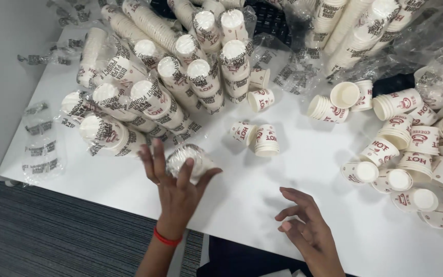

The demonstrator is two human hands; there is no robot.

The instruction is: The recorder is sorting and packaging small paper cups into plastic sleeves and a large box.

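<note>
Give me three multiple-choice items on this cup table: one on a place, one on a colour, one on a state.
1. Where do the plastic-wrapped stacks of white paper cups lie?
A. upper left of the white table
B. on the grey carpet
C. near edge at right

2. What colour is the band on the left wrist?
A. blue
B. red
C. green

3. What is the right hand doing?
A. gripping a cup
B. pressing flat on a stack
C. hovering empty, fingers curled

Answers: 
1 A, the wrapped stacks pile up at the table's upper left. 
2 B, a red band circles the wrist below the left hand, which holds a wrapped cup stack. 
3 C, nothing sits between its fingers.
</note>
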